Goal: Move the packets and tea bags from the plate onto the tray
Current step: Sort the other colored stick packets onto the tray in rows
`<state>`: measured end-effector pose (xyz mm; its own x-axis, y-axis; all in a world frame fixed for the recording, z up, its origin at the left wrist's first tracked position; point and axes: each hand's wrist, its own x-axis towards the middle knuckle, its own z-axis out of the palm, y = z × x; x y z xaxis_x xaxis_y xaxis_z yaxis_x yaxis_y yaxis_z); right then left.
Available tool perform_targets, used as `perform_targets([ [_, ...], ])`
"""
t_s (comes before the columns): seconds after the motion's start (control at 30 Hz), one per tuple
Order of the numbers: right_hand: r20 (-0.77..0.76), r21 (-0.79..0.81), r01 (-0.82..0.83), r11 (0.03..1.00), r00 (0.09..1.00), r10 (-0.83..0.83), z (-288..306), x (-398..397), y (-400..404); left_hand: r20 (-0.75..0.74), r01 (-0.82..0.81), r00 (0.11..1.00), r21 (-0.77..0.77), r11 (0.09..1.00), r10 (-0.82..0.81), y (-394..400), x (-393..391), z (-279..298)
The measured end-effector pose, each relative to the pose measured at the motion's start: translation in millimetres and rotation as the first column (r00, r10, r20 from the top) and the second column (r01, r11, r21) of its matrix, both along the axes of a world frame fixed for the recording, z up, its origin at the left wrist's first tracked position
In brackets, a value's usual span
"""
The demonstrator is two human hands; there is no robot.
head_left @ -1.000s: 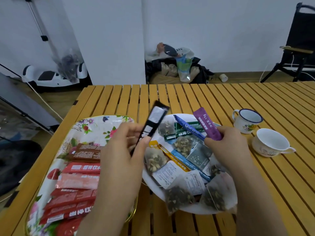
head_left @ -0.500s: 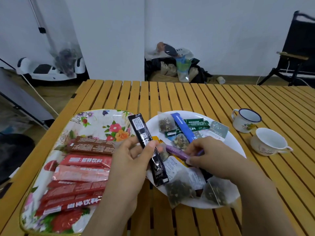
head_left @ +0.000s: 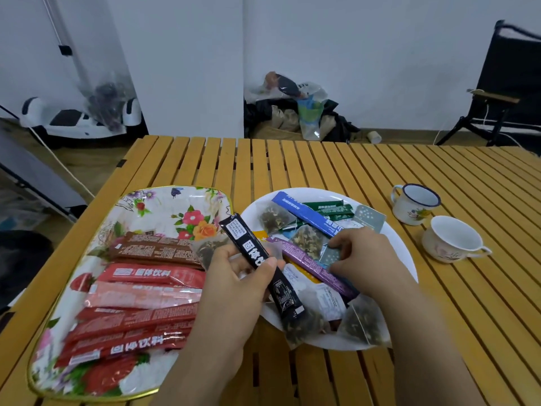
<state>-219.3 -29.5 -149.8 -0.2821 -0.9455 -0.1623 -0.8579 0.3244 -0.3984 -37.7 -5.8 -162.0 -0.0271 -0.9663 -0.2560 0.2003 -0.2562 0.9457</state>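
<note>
Judging us partway, we pinch a black packet (head_left: 257, 259) in our left hand (head_left: 234, 291) over the plate (head_left: 392, 244), right hand (head_left: 363, 259) fingers closing on a grey sachet (head_left: 330, 254), red packets (head_left: 152, 273) already on the tray (head_left: 164, 209), many tea bags (head_left: 363, 323) left.

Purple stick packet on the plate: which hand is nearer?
Right. The right hand rests on the purple stick packet, fingers touching it. The left hand holds a black stick packet just beside it, over the plate's left edge.
</note>
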Motion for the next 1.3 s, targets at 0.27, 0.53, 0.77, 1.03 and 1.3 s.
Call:
perform_targets([
  [0.27, -0.061, -0.037, 0.020, 0.999, 0.998, -0.023, -1, 3, 2, 0.072, 0.064, 0.995, -0.004, 0.998, -0.064, 3, -8, 1],
  [0.53, -0.151, 0.010, 0.021, 1.000, 0.988, -0.020, -1, 8, 1, 0.174, 0.038, 0.984, -0.058, 0.998, -0.028, 8, -10, 5],
  [0.77, -0.211, 0.067, 0.061, 0.996, 0.976, -0.045, -3, 10, 0, 0.190, 0.032, 0.982, -0.063, 0.997, -0.019, 8, -10, 3],
  [1.03, -0.192, -0.068, 0.071, 0.995, 0.978, -0.083, -10, 14, -7, 0.217, 0.038, 0.976, -0.067, 0.997, -0.023, 7, -11, 0],
  [1.3, -0.165, -0.165, 0.084, 0.983, 0.980, -0.111, -13, 11, -11, 0.229, 0.035, 0.973, -0.069, 0.997, -0.018, 8, -12, 0],
])
